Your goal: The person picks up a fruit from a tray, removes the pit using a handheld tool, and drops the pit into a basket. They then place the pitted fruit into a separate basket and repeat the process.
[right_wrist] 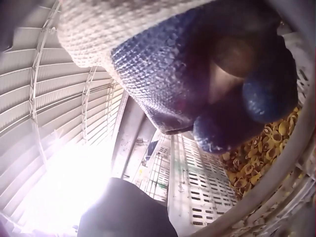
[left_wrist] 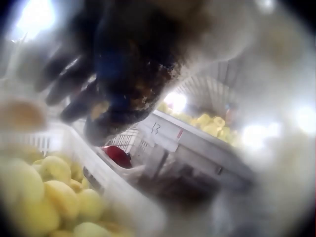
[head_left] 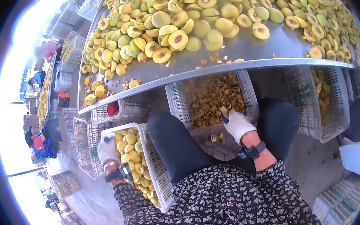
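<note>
The left hand (head_left: 108, 150), in a white glove with dark blue fingers, is beside and over a white crate (head_left: 160, 165) of halved yellow-green fruit (head_left: 134, 156). In the left wrist view its fingers (left_wrist: 74, 106) extend loosely above the crate's rim, holding nothing visible. A blurred orange-brown shape (left_wrist: 22, 116) appears beside them. The right hand (head_left: 239, 125), gloved the same way, is above the near right part of a crate (head_left: 173, 101) of brownish-yellow pieces (head_left: 214, 98). Its curled fingers grip a small brown object (right_wrist: 234, 57), partly hidden by the glove.
A metal table (head_left: 275, 42) heaped with halved fruit (head_left: 161, 18) spans the front, its raised edge above the crates. Another crate (head_left: 336, 109) stands under it at right. Empty-looking crates (head_left: 88, 144) are at left. The person's knees (head_left: 174, 141) flank the middle crate.
</note>
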The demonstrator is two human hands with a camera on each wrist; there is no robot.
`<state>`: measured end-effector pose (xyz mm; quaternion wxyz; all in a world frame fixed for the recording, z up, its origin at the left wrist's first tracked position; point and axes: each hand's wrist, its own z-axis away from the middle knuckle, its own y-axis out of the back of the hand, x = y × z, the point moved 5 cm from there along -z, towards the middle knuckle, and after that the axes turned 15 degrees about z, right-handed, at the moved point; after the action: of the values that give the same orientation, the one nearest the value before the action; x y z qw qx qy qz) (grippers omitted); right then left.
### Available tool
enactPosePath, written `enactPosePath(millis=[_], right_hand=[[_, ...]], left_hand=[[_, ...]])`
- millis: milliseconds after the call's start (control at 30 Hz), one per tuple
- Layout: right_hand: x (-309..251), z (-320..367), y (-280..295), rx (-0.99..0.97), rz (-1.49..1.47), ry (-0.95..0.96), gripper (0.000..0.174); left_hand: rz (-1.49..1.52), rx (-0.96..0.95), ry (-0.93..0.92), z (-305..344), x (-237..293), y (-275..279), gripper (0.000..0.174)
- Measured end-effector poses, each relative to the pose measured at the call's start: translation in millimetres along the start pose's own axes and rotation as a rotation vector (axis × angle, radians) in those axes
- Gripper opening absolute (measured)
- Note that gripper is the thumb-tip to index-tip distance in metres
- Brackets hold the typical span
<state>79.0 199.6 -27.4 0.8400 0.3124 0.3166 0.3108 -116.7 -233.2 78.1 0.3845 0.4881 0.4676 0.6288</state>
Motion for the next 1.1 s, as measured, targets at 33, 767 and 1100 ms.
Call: enactPosePath(millis=[33, 767, 1100], right_hand=[[-1, 0, 1, 0.000, 0.006, 0.005, 0.034], [-17, 2, 9, 0.037, -0.540, 0.067, 0.023], [-91, 29, 43, 0.006, -1.267, 0.232, 0.028]], left_hand=[[0.241, 0.035, -0.183, -2, 43, 4, 0.027], [0.677, -0.228, -0.604, -4, 280, -59, 0.033], [1.950, -0.610, -0.018, 125, 236, -114, 0.029]])
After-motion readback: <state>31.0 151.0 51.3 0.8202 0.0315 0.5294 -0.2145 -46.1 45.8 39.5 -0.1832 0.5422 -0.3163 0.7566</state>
